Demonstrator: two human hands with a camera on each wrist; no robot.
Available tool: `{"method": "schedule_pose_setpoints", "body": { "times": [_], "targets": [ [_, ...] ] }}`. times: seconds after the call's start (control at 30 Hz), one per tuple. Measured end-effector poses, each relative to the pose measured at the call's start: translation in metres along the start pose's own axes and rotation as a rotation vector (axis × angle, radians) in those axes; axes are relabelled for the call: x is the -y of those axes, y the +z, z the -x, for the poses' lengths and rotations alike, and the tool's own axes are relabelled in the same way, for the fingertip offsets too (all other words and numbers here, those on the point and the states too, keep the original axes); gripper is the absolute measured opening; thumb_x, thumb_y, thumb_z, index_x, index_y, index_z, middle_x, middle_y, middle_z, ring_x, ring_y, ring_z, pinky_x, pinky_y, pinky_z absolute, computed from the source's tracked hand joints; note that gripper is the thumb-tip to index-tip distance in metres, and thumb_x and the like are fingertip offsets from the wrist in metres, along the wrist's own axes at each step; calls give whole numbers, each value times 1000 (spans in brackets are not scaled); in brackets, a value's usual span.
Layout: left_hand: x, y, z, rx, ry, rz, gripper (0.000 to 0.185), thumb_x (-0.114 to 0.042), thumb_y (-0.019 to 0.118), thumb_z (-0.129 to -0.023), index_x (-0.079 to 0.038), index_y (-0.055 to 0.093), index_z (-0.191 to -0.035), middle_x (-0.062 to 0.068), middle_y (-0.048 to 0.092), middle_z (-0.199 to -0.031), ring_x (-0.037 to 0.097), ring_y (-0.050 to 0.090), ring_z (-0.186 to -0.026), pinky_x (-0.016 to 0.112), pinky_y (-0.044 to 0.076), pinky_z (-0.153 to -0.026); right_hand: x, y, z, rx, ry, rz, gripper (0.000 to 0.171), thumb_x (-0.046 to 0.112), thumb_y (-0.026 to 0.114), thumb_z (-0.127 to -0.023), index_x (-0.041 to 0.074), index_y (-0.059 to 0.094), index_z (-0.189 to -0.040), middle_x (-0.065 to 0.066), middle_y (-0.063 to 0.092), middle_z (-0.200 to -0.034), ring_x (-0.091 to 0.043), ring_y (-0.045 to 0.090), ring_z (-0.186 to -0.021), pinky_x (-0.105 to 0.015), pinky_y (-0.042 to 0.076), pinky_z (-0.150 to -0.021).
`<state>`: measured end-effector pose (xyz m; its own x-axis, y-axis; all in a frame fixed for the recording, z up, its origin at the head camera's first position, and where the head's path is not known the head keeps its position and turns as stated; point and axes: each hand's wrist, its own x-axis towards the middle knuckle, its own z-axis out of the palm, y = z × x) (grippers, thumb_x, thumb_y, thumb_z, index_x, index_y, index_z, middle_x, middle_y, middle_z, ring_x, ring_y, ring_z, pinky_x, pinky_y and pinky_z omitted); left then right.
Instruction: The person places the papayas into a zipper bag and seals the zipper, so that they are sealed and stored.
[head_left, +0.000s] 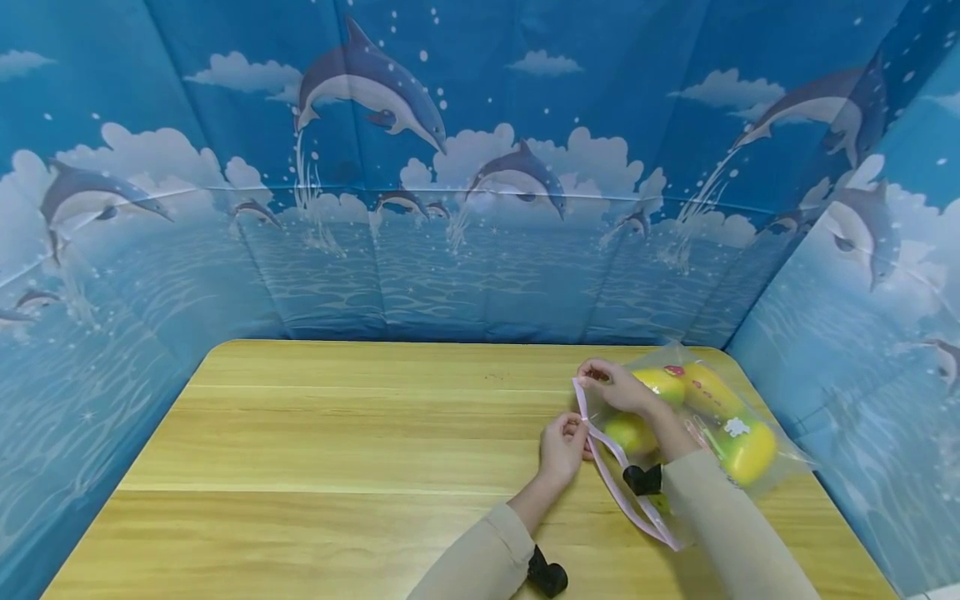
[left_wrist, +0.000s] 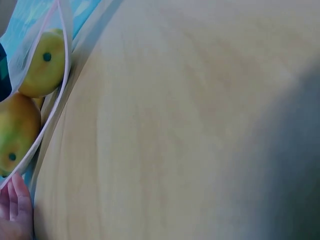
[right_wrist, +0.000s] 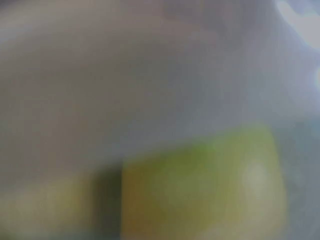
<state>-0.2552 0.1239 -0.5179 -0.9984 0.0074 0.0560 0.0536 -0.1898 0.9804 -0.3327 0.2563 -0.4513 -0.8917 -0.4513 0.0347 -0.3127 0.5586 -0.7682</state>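
A clear plastic bag [head_left: 783, 458] with a pink opening strip [head_left: 619, 502] lies at the right of the table. Several yellow-green mangoes [head_left: 752, 456] are inside it. My left hand [head_left: 562, 450] pinches the strip partway along. Farther back, my right hand [head_left: 611, 385] pinches the strip's far end. Between the hands and the near corner, the two sides of the mouth stand apart. In the left wrist view, two mangoes [left_wrist: 47, 75] show inside the mouth, and left-hand fingers [left_wrist: 20, 200] are at the strip. The right wrist view is blurred, with a yellow-green mango [right_wrist: 210, 185] close up.
The wooden table [head_left: 337, 450] extends to the left of the bag. A blue dolphin-print curtain [head_left: 480, 267] hangs behind the table and along both sides. Black wrist mounts [head_left: 642, 480] sit at both sleeves, one of them over the bag's mouth.
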Motion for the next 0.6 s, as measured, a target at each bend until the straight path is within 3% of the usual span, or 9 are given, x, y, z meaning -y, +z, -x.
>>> {"method": "schedule_pose_setpoints", "body": {
  "times": [0.4, 0.6],
  "targets": [
    [1, 6, 14, -14, -88, -6, 5, 0, 57, -84, 2, 61, -86, 7, 58, -64, 23, 59, -49, 28, 54, -47, -1, -2, -3, -19, -25, 0, 15, 15, 51, -94, 2, 58, -97, -10, 57, -91, -22, 49, -85, -35, 41, -76],
    [0, 6, 25, -3, -74, 19, 5, 1, 56, -84, 3, 60, -87, 8, 58, -65, 20, 58, -50, 31, 55, -47, 0, 0, -3, -31, -45, 2, 13, 14, 50, -94, 3, 57, -95, -9, 57, -90, -22, 50, -85, -38, 42, -78]
  ]
}}
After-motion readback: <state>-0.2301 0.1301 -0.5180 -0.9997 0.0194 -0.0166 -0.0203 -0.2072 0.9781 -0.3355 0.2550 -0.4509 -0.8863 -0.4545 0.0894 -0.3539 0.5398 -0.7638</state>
